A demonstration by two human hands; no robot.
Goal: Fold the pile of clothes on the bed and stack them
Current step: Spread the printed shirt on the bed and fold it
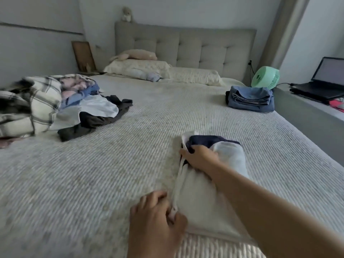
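A white garment with a navy part (208, 198) lies partly folded on the bed (115, 164) in front of me. My left hand (158, 216) grips its near left edge. My right hand (199, 157) reaches across and pinches the far left edge by the navy part. An unfolded pile of clothes (55, 107), plaid, pink, blue, white and dark pieces, lies at the left of the bed. A stack of folded blue jeans (250, 98) sits at the right, near the head of the bed.
Pillows (163, 71) and a padded headboard (186, 47) are at the far end. A green fan (265, 77) and a laptop (323, 79) stand on a ledge to the right of the bed. A wall runs along the left.
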